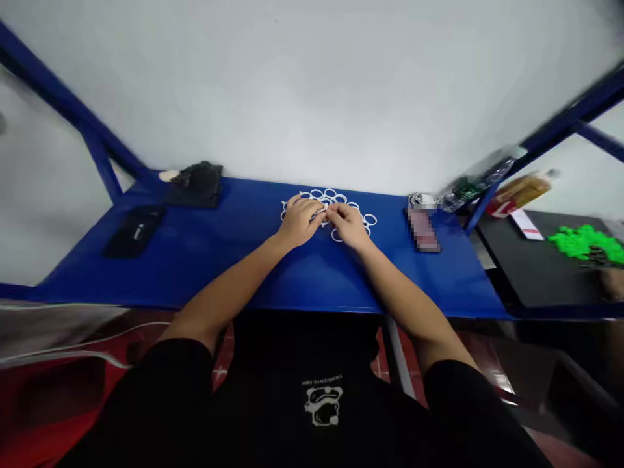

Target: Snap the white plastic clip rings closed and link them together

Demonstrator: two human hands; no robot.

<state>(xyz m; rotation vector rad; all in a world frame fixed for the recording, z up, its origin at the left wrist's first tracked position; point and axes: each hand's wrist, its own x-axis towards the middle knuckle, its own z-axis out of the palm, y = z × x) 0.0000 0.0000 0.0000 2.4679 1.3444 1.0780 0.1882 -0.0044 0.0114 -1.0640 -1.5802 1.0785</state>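
I'm mid-fiddle over white rings (324,194) on the blue counter (209,260): right hand (349,227) looks pinched on a small white piece (325,206), left hand (297,224) curls beside it, can't tell its fingers' hold. Next move wants a steady pinch, I reckon.

The rings (370,220) are plain white against the solid, deep blue of the table (219,273). The wall (331,97) is pale grey, and the metal bars (53,84) are dark blue. The shirt (263,403) is black with a white print (324,406) on the chest. The flat case (132,234) is black with a small pale mark, and the bag (207,185) is black too. The cord (423,200) is white. One bottle (492,169) is clear with a green label (463,190); another bottle (526,190) is amber with red. Bright green pieces (587,242) show on the black board (517,266), near a white box (527,225) with a reddish stripe. The floor tiles (412,364) are red.
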